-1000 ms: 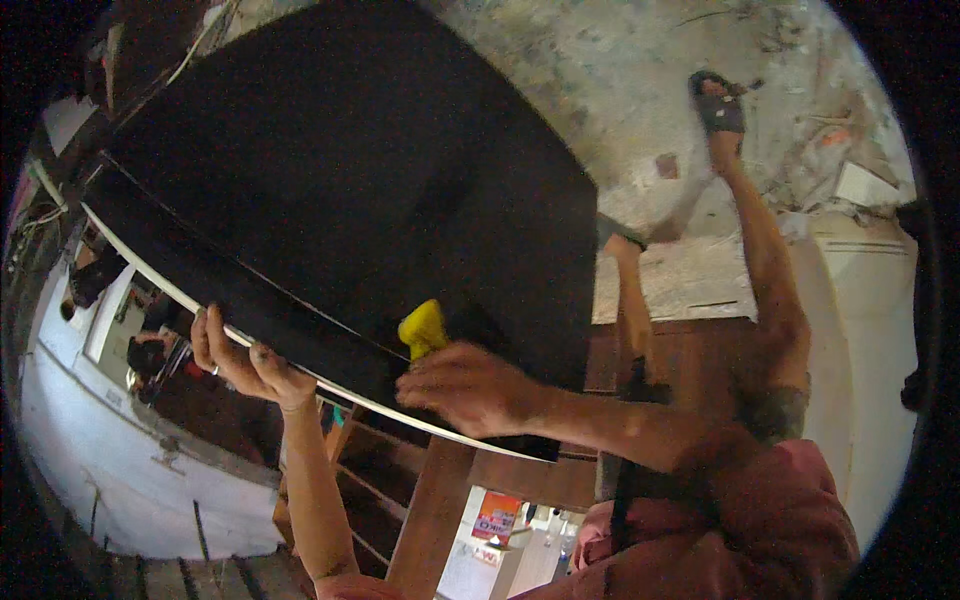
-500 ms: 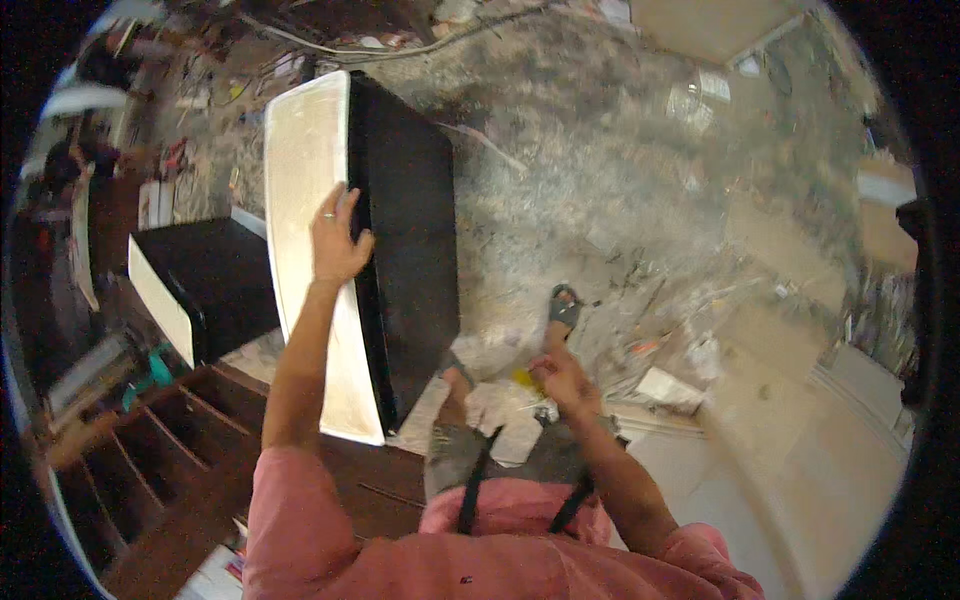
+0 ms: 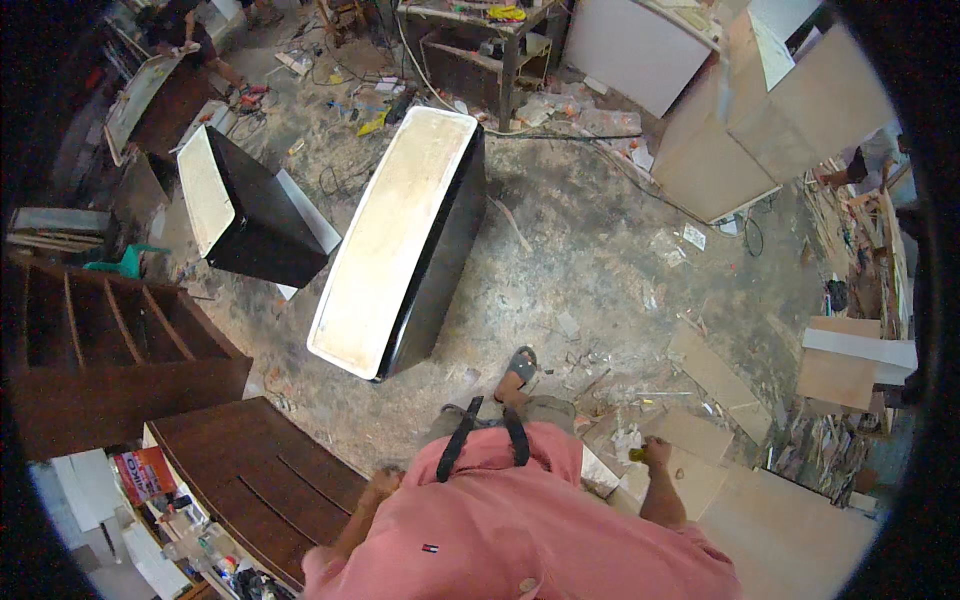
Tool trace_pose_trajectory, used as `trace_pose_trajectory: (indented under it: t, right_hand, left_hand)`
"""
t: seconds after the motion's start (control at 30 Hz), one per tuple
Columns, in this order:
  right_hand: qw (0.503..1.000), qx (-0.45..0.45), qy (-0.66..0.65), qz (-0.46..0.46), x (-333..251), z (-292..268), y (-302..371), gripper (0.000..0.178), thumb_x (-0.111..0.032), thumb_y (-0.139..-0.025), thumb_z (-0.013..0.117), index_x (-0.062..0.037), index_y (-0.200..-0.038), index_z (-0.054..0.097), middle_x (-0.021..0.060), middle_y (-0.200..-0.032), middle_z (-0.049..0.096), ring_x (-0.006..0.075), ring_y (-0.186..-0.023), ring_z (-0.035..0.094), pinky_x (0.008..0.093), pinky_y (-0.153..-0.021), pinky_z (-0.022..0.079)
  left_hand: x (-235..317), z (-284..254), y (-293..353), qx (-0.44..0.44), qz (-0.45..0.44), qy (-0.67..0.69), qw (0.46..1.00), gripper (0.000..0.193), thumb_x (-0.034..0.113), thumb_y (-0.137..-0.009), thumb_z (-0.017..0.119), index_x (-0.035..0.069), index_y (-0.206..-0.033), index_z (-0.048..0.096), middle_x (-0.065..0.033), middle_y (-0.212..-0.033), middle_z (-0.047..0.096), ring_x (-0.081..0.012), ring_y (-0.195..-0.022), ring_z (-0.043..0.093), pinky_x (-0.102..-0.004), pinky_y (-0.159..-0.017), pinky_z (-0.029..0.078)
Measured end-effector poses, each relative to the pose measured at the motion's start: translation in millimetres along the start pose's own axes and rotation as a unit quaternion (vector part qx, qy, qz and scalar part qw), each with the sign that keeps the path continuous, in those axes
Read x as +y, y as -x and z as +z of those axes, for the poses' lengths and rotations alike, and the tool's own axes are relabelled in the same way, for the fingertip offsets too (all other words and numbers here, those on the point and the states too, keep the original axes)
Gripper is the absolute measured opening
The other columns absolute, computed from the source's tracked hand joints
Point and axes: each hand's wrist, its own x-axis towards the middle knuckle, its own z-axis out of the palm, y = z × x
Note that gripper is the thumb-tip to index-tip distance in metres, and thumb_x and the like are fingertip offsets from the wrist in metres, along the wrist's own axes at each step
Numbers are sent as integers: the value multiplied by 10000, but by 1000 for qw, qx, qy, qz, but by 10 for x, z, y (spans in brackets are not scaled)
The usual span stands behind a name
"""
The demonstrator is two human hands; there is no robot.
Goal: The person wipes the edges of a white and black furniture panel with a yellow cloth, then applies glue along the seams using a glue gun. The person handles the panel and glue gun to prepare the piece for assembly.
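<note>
My right hand [image 3: 657,453] is closed around a small yellow object [image 3: 638,455], whose kind I cannot make out. It is low on the right, above pale boards [image 3: 695,433] on the floor. My left hand [image 3: 382,486] hangs at my left side, near the dark brown furniture panel [image 3: 230,440]. Its fingers are blurred and partly hidden by my body. In front of me, a long black cabinet [image 3: 440,270] with a cream, white-edged face [image 3: 390,240] stands apart from both hands.
A smaller black cabinet [image 3: 265,220] stands to the left, near a brown slatted frame [image 3: 100,330]. Scraps and cables litter the floor [image 3: 580,240]. A workbench [image 3: 490,70] and large pale panels [image 3: 720,130] are at the back; another person [image 3: 190,30] is far left.
My left hand has let go of the long cabinet's edge and dropped to my side. My right hand has moved right with the yellow object. The view now takes in more of the room.
</note>
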Motion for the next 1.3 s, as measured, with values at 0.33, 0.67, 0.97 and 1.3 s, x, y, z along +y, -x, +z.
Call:
trace_pose_trajectory:
  t: [0.33, 0.67, 0.97, 1.3]
  right_hand:
    - [906, -177, 131, -362, -1745, 1457, 1160, 204, -192, -919, 661, -10, -960, 746, 105, -809, 742, 198, -742, 712, 369, -679, 544]
    - [905, -252, -42, -339, -2629, 1030, 650, 229, -158, -939, 619, 3, -1045, 742, 95, -852, 741, 159, -760, 698, 312, -706, 546]
    - [840, -367, 151, -370, -2403, 953, 599, 263, -216, -951, 639, 4, -1047, 748, 93, -869, 748, 165, -773, 703, 320, -737, 556]
    - [927, -306, 59, -211, -1676, 208, -950, 320, -304, -855, 716, -19, -995, 757, 109, -856, 763, 195, -739, 732, 341, -687, 571]
  left_hand:
    - [-1273, 1105, 493, -39, -53, 277, 958, 636, 450, -912, 643, 101, -1435, 544, -173, -1187, 667, -326, -1030, 657, -433, -933, 524]
    - [-1217, 479, 988, 169, 104, 810, 551, 528, 465, -977, 615, 109, -1361, 555, -67, -1012, 653, -164, -839, 652, -337, -738, 551]
    - [-883, 1904, 768, 133, -57, 574, 806, 317, 321, -990, 602, 53, -1154, 646, -67, -908, 707, -149, -776, 661, -284, -651, 503]
    - [-41, 3127, 897, 81, -36, 467, 880, 301, 287, -990, 598, 47, -1164, 648, -65, -894, 703, -148, -757, 659, -289, -640, 502]
